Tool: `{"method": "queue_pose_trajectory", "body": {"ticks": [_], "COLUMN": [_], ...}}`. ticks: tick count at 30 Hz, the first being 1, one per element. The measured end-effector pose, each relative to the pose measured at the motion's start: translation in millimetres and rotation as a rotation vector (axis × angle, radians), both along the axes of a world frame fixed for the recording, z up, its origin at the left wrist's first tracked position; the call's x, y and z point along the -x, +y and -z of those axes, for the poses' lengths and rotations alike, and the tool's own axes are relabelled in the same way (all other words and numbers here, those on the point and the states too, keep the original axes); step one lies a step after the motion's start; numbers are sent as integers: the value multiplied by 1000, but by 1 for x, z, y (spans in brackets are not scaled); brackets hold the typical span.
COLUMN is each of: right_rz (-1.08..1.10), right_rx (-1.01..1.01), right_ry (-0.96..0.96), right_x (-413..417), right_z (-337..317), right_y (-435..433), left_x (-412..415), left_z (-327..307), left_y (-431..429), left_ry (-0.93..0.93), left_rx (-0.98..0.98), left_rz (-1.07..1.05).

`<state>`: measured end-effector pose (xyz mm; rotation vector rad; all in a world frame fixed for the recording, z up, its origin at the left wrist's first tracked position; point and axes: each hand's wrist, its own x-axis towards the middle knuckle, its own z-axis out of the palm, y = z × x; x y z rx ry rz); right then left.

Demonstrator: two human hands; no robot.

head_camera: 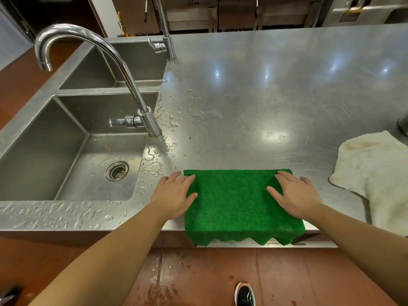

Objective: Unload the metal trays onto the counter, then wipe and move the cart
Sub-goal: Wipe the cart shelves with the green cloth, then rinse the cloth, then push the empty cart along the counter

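A folded green cloth (pixel 234 202) lies flat on the steel counter (pixel 276 102), its near edge hanging a little over the counter's front rim. My left hand (pixel 174 195) rests on the cloth's left edge with straight fingers and the thumb on the fabric. My right hand (pixel 295 193) presses flat on the cloth's right side, fingers spread. Neither hand grips anything. No metal trays and no cart are in view.
A double steel sink (pixel 66 151) with a tall curved faucet (pixel 123 69) lies to the left; water drops dot the counter beside it. A stained white cloth (pixel 373 173) lies at the right edge. Wet red floor tiles (pixel 198 277) and a shoe (pixel 245 294) show below.
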<state>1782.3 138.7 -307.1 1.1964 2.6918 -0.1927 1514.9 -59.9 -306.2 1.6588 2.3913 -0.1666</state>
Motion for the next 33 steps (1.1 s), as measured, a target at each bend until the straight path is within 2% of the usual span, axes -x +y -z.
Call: {"method": "queue_pose_trajectory", "body": {"ticks": [4, 6, 9, 11, 18, 25, 33], "right_rz": [-20, -20, 99, 194, 154, -120, -437], "right_rx": [6, 53, 263, 389, 448, 491, 540], "right_ry": [89, 156, 357, 470, 564, 616, 551], "right_x": [18, 36, 72, 97, 165, 212, 221], "right_z": [-13, -22, -42, -58, -105, -132, -143], "right_y": [-11, -21, -39, -51, -93, -159, -226], "left_x": [-6, -9, -9, -7, 12, 30, 4], "left_z": [-8, -20, -41, -54, -94, -125, -147], "left_y": [4, 6, 7, 3, -42, -122, -218], "left_ry": [-162, -321, -636, -701, -683, -481, -265], "left_rx": [-144, -241, -361, -396, -551, -636, -573], "left_rz": [-102, -216, -425, -432, -481, -654, -885]}}
